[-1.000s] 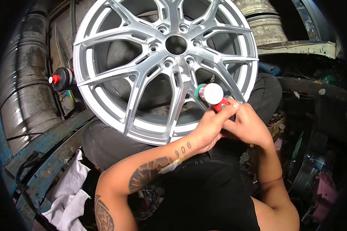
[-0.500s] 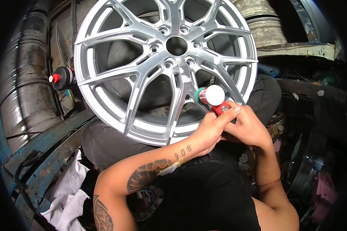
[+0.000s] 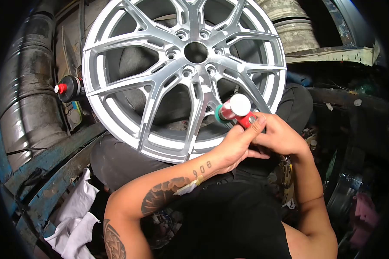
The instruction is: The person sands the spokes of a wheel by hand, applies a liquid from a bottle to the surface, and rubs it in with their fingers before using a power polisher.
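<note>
A silver multi-spoke alloy wheel rim (image 3: 162, 80) lies face up across my lap. Over one of its lower right spokes is a small red handheld polisher (image 3: 247, 119) with a white round top and a green pad. The pad is at the spoke's edge and looks slightly smeared by motion. My left hand (image 3: 235, 144) is closed on the polisher's near side, thumb along the top. From the right, my right hand (image 3: 283, 136) wraps the tool's body, which the fingers mostly hide.
A dark bottle with a red cap (image 3: 71, 88) lies left of the rim. Metal drums stand at the left (image 3: 28, 82) and upper right (image 3: 294, 30). A blue metal frame (image 3: 52, 157) and white cloth (image 3: 75, 211) are at lower left. Dark clutter fills the right.
The polisher has shifted slightly left along the spoke, both hands moving with it. The rim appears a little further left in view.
</note>
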Action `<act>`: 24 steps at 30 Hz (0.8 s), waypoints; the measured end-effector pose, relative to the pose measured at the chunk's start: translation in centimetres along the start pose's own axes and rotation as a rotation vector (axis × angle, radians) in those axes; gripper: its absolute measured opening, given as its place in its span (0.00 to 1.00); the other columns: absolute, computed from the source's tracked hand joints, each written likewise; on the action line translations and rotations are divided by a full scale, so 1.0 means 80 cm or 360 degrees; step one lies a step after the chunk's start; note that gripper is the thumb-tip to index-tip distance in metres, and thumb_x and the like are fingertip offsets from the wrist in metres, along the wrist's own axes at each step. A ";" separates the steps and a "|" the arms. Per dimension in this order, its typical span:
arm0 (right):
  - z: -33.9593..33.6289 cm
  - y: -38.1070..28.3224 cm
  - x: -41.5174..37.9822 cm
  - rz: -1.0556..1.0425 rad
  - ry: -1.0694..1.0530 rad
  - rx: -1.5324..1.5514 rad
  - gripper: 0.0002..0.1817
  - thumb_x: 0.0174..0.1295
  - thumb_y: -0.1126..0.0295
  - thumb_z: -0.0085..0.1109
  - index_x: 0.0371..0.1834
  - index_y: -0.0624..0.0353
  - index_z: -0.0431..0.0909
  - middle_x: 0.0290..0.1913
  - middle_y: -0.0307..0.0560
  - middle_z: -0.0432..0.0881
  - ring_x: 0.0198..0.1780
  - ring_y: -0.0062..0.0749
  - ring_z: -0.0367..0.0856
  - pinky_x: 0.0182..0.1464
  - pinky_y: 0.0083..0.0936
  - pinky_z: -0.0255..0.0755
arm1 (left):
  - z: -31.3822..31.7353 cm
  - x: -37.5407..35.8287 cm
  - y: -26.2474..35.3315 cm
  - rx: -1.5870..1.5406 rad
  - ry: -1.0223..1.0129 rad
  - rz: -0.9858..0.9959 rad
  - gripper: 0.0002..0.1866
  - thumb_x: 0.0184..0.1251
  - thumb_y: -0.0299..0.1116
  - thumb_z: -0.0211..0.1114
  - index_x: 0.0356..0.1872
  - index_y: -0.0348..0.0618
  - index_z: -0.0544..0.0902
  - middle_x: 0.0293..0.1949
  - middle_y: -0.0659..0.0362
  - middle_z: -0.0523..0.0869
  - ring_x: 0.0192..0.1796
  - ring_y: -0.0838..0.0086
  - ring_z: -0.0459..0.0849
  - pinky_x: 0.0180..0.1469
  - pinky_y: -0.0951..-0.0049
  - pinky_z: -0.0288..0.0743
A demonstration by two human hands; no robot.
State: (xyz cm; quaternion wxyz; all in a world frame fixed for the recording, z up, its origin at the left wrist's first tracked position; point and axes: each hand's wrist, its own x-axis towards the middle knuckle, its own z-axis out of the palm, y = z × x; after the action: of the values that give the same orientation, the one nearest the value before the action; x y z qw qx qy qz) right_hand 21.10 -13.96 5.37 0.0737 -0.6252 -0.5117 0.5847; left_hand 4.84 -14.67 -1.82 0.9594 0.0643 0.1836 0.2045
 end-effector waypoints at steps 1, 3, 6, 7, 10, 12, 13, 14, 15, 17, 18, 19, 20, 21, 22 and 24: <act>0.002 -0.006 0.005 0.0108 -0.0020 0.0081 0.16 0.65 0.68 0.66 0.51 0.69 0.79 0.30 0.47 0.84 0.31 0.22 0.80 0.34 0.29 0.75 | -0.006 0.002 0.002 -0.0005 -0.0020 0.0028 0.34 0.81 0.61 0.56 0.67 0.37 0.70 0.57 0.49 0.82 0.57 0.63 0.88 0.56 0.52 0.89; 0.006 0.001 0.019 0.0060 0.0019 0.0166 0.17 0.65 0.69 0.65 0.53 0.68 0.81 0.28 0.41 0.83 0.27 0.18 0.78 0.28 0.24 0.72 | -0.013 0.006 0.008 -0.0017 0.0005 0.0060 0.32 0.81 0.60 0.56 0.62 0.37 0.72 0.52 0.48 0.83 0.51 0.64 0.89 0.55 0.51 0.90; 0.004 -0.001 0.024 0.0117 -0.0018 0.0286 0.15 0.64 0.71 0.65 0.52 0.67 0.80 0.29 0.42 0.83 0.26 0.19 0.78 0.28 0.23 0.73 | -0.015 0.010 0.007 -0.0086 -0.0007 0.0045 0.30 0.81 0.59 0.57 0.60 0.38 0.72 0.48 0.50 0.83 0.47 0.65 0.88 0.55 0.50 0.90; 0.001 -0.001 0.020 0.0114 -0.0040 0.0268 0.15 0.64 0.71 0.65 0.52 0.67 0.80 0.29 0.42 0.83 0.26 0.19 0.79 0.28 0.23 0.73 | -0.014 0.010 0.005 -0.0109 -0.0017 0.0032 0.30 0.81 0.59 0.57 0.61 0.38 0.72 0.47 0.51 0.82 0.47 0.66 0.88 0.55 0.50 0.90; -0.007 -0.014 0.007 0.0169 -0.0106 0.0218 0.15 0.64 0.72 0.65 0.51 0.66 0.79 0.31 0.41 0.84 0.27 0.20 0.80 0.29 0.23 0.74 | -0.010 0.011 -0.002 -0.0188 -0.0113 -0.0033 0.28 0.82 0.55 0.59 0.63 0.38 0.72 0.51 0.52 0.81 0.50 0.66 0.87 0.57 0.50 0.89; -0.008 -0.013 0.004 0.0156 -0.0113 0.0173 0.15 0.64 0.72 0.64 0.52 0.66 0.79 0.31 0.41 0.84 0.29 0.19 0.80 0.30 0.24 0.74 | -0.009 0.010 -0.003 -0.0237 -0.0114 -0.0072 0.26 0.83 0.51 0.59 0.65 0.39 0.71 0.55 0.51 0.81 0.54 0.64 0.87 0.58 0.51 0.88; -0.007 -0.013 0.006 0.0172 -0.0099 0.0197 0.15 0.64 0.72 0.64 0.52 0.66 0.79 0.31 0.40 0.84 0.29 0.19 0.79 0.31 0.24 0.74 | -0.008 0.010 -0.001 -0.0238 -0.0085 -0.0037 0.26 0.83 0.51 0.59 0.65 0.39 0.71 0.56 0.51 0.81 0.55 0.63 0.87 0.58 0.51 0.88; -0.005 -0.015 0.011 0.0186 -0.0084 0.0222 0.15 0.64 0.72 0.64 0.52 0.66 0.79 0.31 0.40 0.84 0.29 0.18 0.79 0.31 0.24 0.74 | -0.008 0.009 0.002 -0.0238 -0.0055 -0.0002 0.26 0.83 0.51 0.59 0.65 0.39 0.71 0.56 0.50 0.81 0.56 0.63 0.87 0.59 0.51 0.88; -0.002 -0.017 0.016 0.0197 -0.0071 0.0248 0.15 0.64 0.72 0.64 0.52 0.66 0.79 0.31 0.40 0.83 0.29 0.18 0.79 0.31 0.24 0.74 | -0.010 0.009 0.006 -0.0235 -0.0023 0.0035 0.25 0.83 0.50 0.60 0.65 0.40 0.71 0.57 0.50 0.81 0.57 0.62 0.87 0.59 0.51 0.88; 0.002 -0.014 0.023 0.0124 -0.0019 0.0245 0.14 0.64 0.72 0.64 0.52 0.66 0.79 0.32 0.40 0.83 0.31 0.17 0.78 0.32 0.24 0.74 | -0.020 0.012 0.012 -0.0198 -0.0080 0.0029 0.25 0.83 0.48 0.60 0.66 0.39 0.71 0.58 0.49 0.81 0.59 0.61 0.87 0.58 0.51 0.87; 0.003 -0.014 0.024 0.0094 -0.0005 0.0230 0.14 0.64 0.72 0.64 0.51 0.66 0.79 0.32 0.41 0.83 0.32 0.17 0.78 0.32 0.24 0.74 | -0.020 0.011 0.014 -0.0192 -0.0076 0.0034 0.25 0.83 0.48 0.60 0.66 0.39 0.72 0.58 0.49 0.81 0.58 0.61 0.87 0.58 0.51 0.87; 0.004 -0.015 0.026 0.0064 0.0009 0.0212 0.14 0.64 0.72 0.63 0.51 0.66 0.78 0.32 0.41 0.83 0.32 0.17 0.78 0.32 0.24 0.74 | -0.021 0.011 0.014 -0.0188 -0.0074 0.0041 0.25 0.83 0.48 0.61 0.66 0.39 0.72 0.58 0.48 0.81 0.58 0.61 0.87 0.58 0.51 0.87; 0.000 -0.006 0.023 0.0046 -0.0005 0.0124 0.16 0.63 0.72 0.65 0.52 0.67 0.78 0.32 0.42 0.83 0.34 0.19 0.78 0.35 0.25 0.75 | -0.022 0.011 0.012 -0.0149 -0.0092 -0.0014 0.26 0.82 0.49 0.61 0.67 0.38 0.71 0.60 0.49 0.81 0.60 0.62 0.86 0.60 0.53 0.86; -0.003 -0.004 0.019 0.0015 -0.0028 0.0058 0.16 0.62 0.72 0.65 0.52 0.67 0.78 0.33 0.43 0.83 0.34 0.21 0.79 0.37 0.26 0.75 | -0.021 0.011 0.008 -0.0153 -0.0104 -0.0039 0.27 0.82 0.49 0.61 0.67 0.38 0.71 0.60 0.49 0.80 0.61 0.63 0.85 0.61 0.53 0.86; -0.006 -0.004 0.012 -0.0014 -0.0050 -0.0012 0.17 0.62 0.71 0.65 0.52 0.67 0.78 0.34 0.45 0.84 0.35 0.23 0.80 0.38 0.27 0.76 | -0.017 0.010 0.003 -0.0160 -0.0121 -0.0063 0.27 0.82 0.49 0.62 0.68 0.38 0.71 0.61 0.50 0.80 0.62 0.63 0.85 0.62 0.53 0.85; -0.006 -0.012 0.000 -0.0043 -0.0046 -0.0114 0.18 0.61 0.70 0.67 0.51 0.68 0.77 0.39 0.52 0.85 0.39 0.32 0.82 0.44 0.33 0.77 | -0.013 0.007 -0.003 -0.0154 -0.0195 -0.0121 0.29 0.82 0.49 0.62 0.69 0.37 0.70 0.63 0.51 0.79 0.65 0.64 0.82 0.64 0.54 0.83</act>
State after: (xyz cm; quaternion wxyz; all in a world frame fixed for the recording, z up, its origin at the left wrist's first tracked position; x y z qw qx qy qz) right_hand 20.96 -13.33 6.17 0.0515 -0.6119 -0.5417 0.5740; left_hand 5.01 -14.57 -3.01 0.9778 0.0233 0.1169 0.1722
